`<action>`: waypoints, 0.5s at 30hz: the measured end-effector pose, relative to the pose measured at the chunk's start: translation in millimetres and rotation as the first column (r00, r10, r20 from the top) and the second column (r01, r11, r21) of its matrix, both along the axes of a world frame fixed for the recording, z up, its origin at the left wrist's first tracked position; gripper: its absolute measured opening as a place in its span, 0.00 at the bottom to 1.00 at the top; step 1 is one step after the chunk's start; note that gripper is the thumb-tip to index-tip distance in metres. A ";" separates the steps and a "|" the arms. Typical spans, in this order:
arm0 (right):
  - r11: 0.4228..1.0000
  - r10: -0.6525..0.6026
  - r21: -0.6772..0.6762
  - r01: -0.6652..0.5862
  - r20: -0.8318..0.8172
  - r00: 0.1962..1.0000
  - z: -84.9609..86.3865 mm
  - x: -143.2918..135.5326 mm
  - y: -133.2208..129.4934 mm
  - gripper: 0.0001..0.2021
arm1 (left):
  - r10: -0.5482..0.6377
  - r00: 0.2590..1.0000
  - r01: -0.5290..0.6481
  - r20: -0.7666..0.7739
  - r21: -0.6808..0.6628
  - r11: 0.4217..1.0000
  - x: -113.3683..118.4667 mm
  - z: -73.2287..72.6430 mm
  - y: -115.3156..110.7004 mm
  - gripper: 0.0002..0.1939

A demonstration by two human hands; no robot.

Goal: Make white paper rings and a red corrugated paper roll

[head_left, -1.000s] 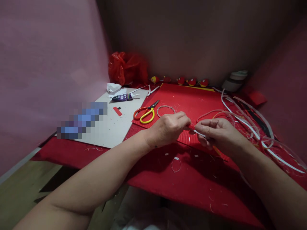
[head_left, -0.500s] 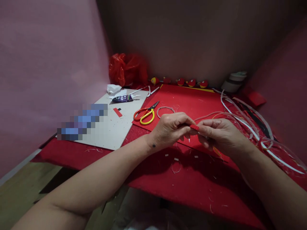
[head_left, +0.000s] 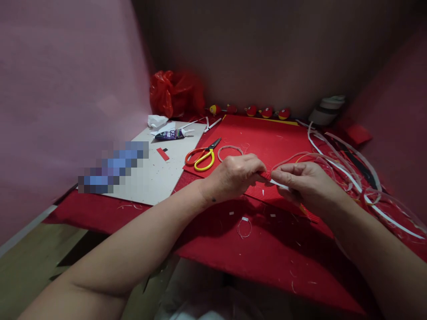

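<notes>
Both of my hands meet over the red corrugated sheet (head_left: 256,142), fingertips almost touching. My left hand (head_left: 238,175) is closed in a pinch at the end of a small red corrugated paper strip, mostly hidden by the fingers. My right hand (head_left: 302,180) is closed too, thumb and forefinger pinching a narrow white strip (head_left: 279,184) that reaches toward the left fingertips. Whether the red and white are two sides of one strip, I cannot tell. Left of my hands lie scissors (head_left: 204,158) with one red and one yellow handle, beside a thin pale ring (head_left: 230,147).
A grey board (head_left: 150,178) at left bears a glue tube (head_left: 171,134) and a red scrap (head_left: 163,154). Behind stand a red plastic bag (head_left: 176,93) and several small red-and-yellow birds (head_left: 267,112). Curled white strips (head_left: 347,174) and a cup (head_left: 328,111) are at right.
The fingers have turned the small red piece: its ribbed red face showed between them, and now a white strip shows there. The view has shifted slightly.
</notes>
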State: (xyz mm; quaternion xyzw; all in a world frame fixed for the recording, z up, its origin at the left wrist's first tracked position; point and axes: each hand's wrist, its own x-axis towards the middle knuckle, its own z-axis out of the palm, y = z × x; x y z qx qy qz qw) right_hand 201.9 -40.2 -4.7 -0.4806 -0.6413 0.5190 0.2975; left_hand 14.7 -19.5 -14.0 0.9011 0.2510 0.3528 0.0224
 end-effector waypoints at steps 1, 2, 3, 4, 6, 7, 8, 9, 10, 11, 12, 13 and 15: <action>1.000 -0.007 0.000 0.007 -0.008 1.000 -0.3 -0.4 -0.1 0.21 | 0.001 1.000 -0.001 -0.009 0.009 1.000 0.0 0.0 0.0 0.04; 1.000 -0.015 -0.001 0.015 -0.015 1.000 -0.4 -0.9 -0.2 0.21 | 0.004 1.000 -0.003 -0.019 0.017 1.000 -0.1 -0.1 -0.2 0.04; 1.000 -0.028 -0.005 0.027 -0.020 0.999 -0.4 -1.7 -0.3 0.21 | 0.009 1.000 -0.008 -0.029 0.025 1.000 -0.2 -0.3 -0.3 0.04; 0.999 -0.044 -0.011 0.044 -0.021 0.999 -0.3 -2.7 -0.5 0.21 | 0.016 0.999 -0.014 -0.042 0.032 0.999 -0.3 -0.6 -0.5 0.04; 0.997 -0.080 -0.021 0.080 -0.009 0.997 0.3 -5.0 -1.1 0.20 | 0.034 0.997 -0.030 -0.074 0.059 0.998 -0.8 -1.6 -0.7 0.05; 0.995 -0.093 -0.021 0.093 0.002 0.996 0.7 -6.1 -1.3 0.20 | 0.042 0.994 -0.034 -0.097 0.077 0.996 -1.0 -2.3 -0.7 0.05; 0.995 -0.098 -0.017 0.098 0.012 0.995 0.9 -6.9 -1.4 0.19 | 0.047 0.991 -0.035 -0.123 0.096 0.995 -1.3 -3.1 -0.6 0.06; 0.995 -0.096 -0.010 0.097 0.020 0.995 1.0 -7.4 -1.4 0.19 | 0.050 0.988 -0.033 -0.148 0.112 0.993 -1.4 -3.9 -0.4 0.06; 0.996 -0.090 0.000 0.090 0.024 0.996 0.9 -7.5 -1.3 0.19 | 0.049 0.985 -0.030 -0.165 0.121 0.992 -1.4 -4.5 -0.2 0.07; 0.997 -0.083 0.007 0.083 0.023 0.996 0.7 -7.3 -1.0 0.19 | 0.044 0.986 -0.025 -0.162 0.120 0.992 -1.1 -4.8 -0.1 0.07; 0.997 -0.078 0.013 0.078 0.014 0.997 0.3 -6.8 -0.7 0.19 | 0.034 0.990 -0.020 -0.134 0.100 0.995 -0.5 -4.8 -0.1 0.07; 0.997 -0.074 0.017 0.074 -0.002 0.997 -0.2 -6.1 -0.4 0.18 | 0.014 0.997 -0.010 -0.077 0.049 0.999 0.4 -4.3 -0.3 0.06; 0.998 -0.067 0.013 0.068 -0.065 0.996 -1.1 -4.5 0.0 0.17 | -0.043 0.993 0.060 0.107 -0.158 0.986 3.1 -2.4 -1.6 0.04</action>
